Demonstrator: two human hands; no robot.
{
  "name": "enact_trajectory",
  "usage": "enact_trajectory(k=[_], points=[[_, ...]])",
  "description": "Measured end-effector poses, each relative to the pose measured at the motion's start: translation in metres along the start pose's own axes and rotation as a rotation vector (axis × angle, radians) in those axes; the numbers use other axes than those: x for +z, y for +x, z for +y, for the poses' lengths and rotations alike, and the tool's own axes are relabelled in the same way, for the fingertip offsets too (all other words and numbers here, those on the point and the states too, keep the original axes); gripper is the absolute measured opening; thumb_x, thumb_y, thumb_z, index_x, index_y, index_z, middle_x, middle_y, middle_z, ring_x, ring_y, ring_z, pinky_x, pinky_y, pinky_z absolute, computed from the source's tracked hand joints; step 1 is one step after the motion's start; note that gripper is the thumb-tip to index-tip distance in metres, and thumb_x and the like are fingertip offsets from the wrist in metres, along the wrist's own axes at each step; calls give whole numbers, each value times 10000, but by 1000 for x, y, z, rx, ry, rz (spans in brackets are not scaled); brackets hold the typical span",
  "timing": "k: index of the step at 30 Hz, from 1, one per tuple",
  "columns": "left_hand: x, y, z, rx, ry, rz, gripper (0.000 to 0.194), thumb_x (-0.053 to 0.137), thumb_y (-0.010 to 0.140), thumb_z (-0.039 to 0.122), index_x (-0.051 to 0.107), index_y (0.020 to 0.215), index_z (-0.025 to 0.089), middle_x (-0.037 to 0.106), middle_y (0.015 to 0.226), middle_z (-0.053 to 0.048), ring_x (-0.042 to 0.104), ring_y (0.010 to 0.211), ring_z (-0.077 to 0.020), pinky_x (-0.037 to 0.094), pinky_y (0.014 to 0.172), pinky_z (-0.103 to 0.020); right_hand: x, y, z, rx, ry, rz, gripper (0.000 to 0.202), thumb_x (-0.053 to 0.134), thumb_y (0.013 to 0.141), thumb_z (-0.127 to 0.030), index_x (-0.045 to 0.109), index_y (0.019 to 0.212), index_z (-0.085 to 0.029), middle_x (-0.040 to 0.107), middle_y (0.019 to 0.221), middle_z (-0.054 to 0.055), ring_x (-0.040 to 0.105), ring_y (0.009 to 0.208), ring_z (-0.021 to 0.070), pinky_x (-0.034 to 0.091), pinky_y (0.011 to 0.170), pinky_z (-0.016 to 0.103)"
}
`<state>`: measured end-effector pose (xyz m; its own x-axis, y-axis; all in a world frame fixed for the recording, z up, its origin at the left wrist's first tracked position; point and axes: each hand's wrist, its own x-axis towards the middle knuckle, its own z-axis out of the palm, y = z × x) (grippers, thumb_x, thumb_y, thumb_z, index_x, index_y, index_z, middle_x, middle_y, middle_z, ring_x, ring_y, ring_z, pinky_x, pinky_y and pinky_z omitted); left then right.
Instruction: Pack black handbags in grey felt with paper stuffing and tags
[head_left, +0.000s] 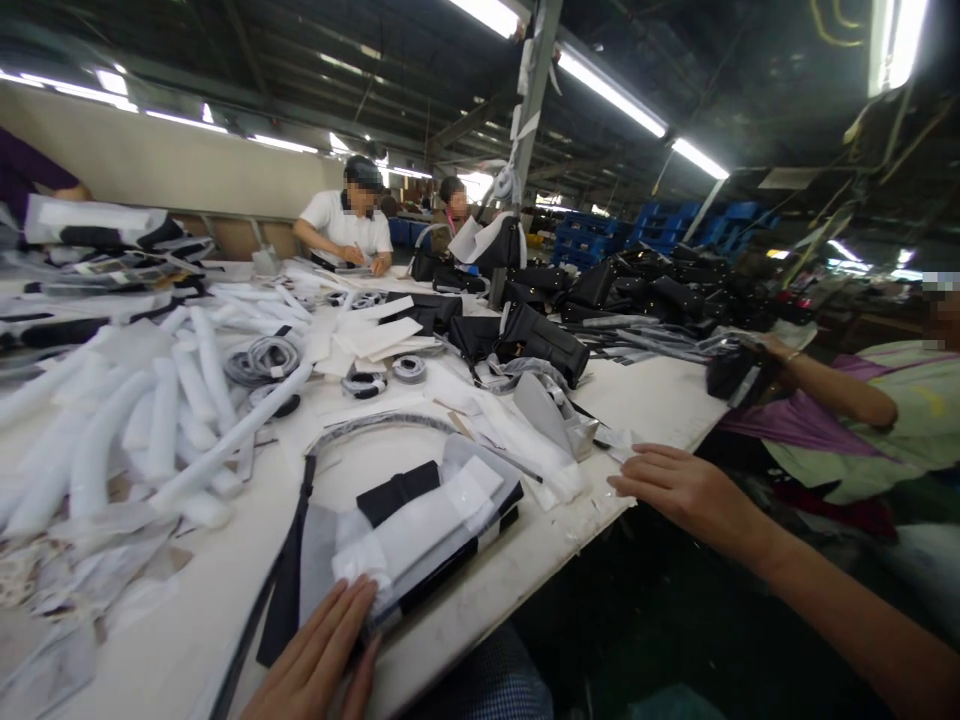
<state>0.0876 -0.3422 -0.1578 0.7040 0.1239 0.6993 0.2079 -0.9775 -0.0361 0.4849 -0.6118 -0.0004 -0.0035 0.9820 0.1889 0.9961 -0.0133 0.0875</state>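
Note:
A black bag [457, 560] lies near the table's front edge, with white padding and clear wrap on top and a wrapped strap [390, 418] arching behind it. My left hand [326, 650] rests on the bag's near left end, fingers together on the white wrap, thumb lower at its side. Further right, my right hand [671, 485] is at the table edge, its fingertips pinched at a small clear plastic piece [616, 440].
White foam tubes [161, 420] cover the left side. Coiled straps [264, 360] and white cards [375, 335] lie mid-table. Black bags [547, 340] are heaped at the back. A person [349, 225] works across the table; another person [862, 410] handles a bag at right.

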Motion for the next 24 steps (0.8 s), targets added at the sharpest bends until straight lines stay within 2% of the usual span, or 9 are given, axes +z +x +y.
enact_trajectory(k=[3,6,10,13,16,20,24], points=[[-11,4,8,-128,29,-32,515,469,1002,415,508,1414,108,658,1324,-95,684,1129,-224,563,964,-307,-16,44,-45,-233,97,-38,278,456,1030,-261,715,1127,-288,742,949,57,672,949,208,477,977,387],[-19,8,15,-252,-19,-84,481,475,1001,428,531,1375,131,681,1282,-101,686,1121,-236,587,936,-353,-19,87,-89,-422,275,-94,242,480,1017,-198,704,1103,-233,719,867,63,655,862,190,486,833,339],[-24,11,17,-322,-137,-149,350,478,1000,305,551,1325,198,650,1330,-73,653,1176,-225,575,973,-377,-15,138,-130,-499,535,-304,166,577,981,-263,724,1014,-194,690,797,57,632,775,166,447,718,286],[-24,11,18,-382,-198,-159,326,500,982,267,559,1298,217,605,1381,-89,637,1195,-238,574,978,-401,-6,179,-146,-521,680,-417,212,650,938,-356,750,884,-178,658,709,40,613,684,141,438,646,243],[-21,8,18,-433,-241,-173,330,521,963,241,565,1290,238,569,1413,-104,626,1209,-257,575,975,-435,12,219,-156,-563,729,-492,263,709,888,-408,757,801,-164,641,659,17,598,617,115,428,606,214],[-19,5,20,-469,-287,-169,359,539,942,222,566,1300,244,521,1457,-125,598,1250,-279,576,971,-445,38,261,-167,-637,577,-532,287,731,851,-450,758,742,-185,643,627,-7,585,586,109,382,572,216],[-19,4,20,-494,-317,-167,396,553,921,205,568,1315,244,495,1479,-131,590,1261,-283,568,984,-431,52,286,-181,-709,401,-591,244,733,838,-415,760,724,-202,668,639,-11,584,587,114,326,542,228]])
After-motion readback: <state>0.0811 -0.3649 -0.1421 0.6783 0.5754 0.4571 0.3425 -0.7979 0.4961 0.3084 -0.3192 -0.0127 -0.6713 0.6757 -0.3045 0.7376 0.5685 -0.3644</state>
